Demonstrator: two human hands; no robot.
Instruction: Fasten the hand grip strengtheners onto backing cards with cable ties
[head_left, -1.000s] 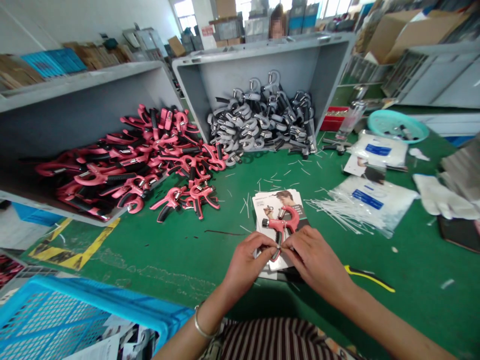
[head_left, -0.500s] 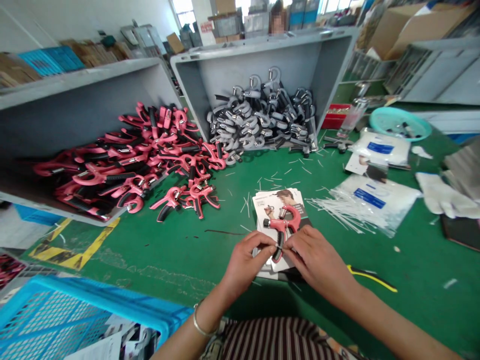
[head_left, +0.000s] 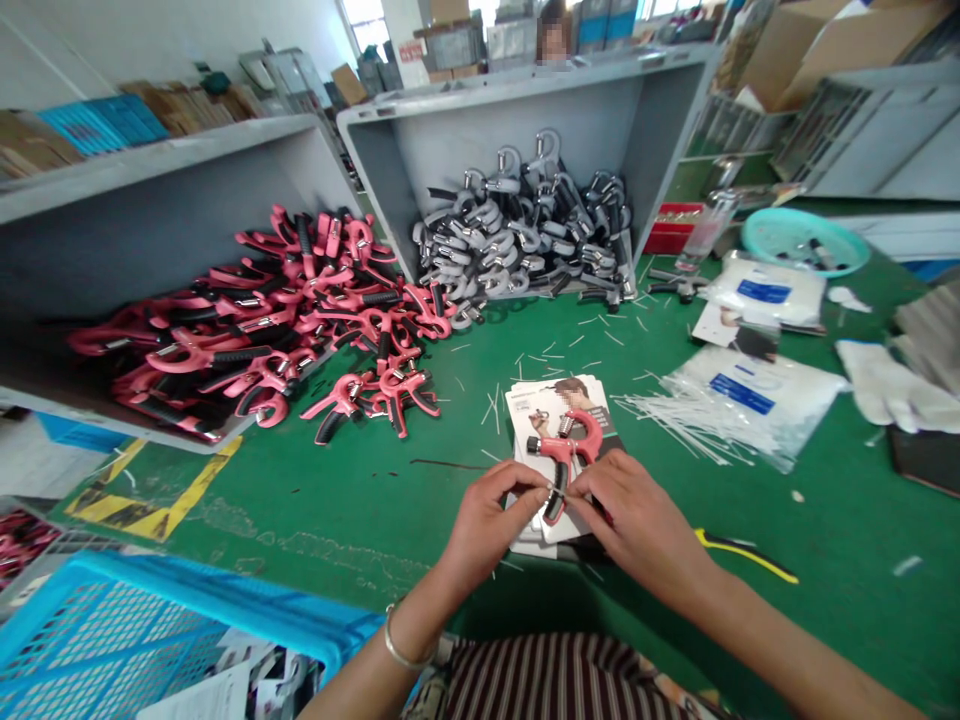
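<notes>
A: How are the hands set?

B: The left hand is nearly closed, thumb and forefinger brought together. The right hand is closed in a similar pinch. A thin white strip is gripped between the fingertips, across the handle of a red hand grip. Which end is held by which hand cannot be told, and some fingers are hidden.

A: Where is that hand grip placed?

B: It is laid on a stack of printed cards, its curved spring end pointed away from the person, its handle set between the hands.

A: What is held in the containers?

B: In the left grey bin, tipped on its side, red grips are heaped and spilled onto the green tabletop. In the middle grey bin, likewise tipped, grey grips are piled. Papers are seen in the blue crate, and small dark parts in the turquoise basin.

A: And edges and room?

B: The near table edge is reached over by both forearms. Green surface is seen between the left hand and the striped tape. On the right, yellow-handled cutters are placed near the right forearm, with loose ties fanned beyond.
</notes>
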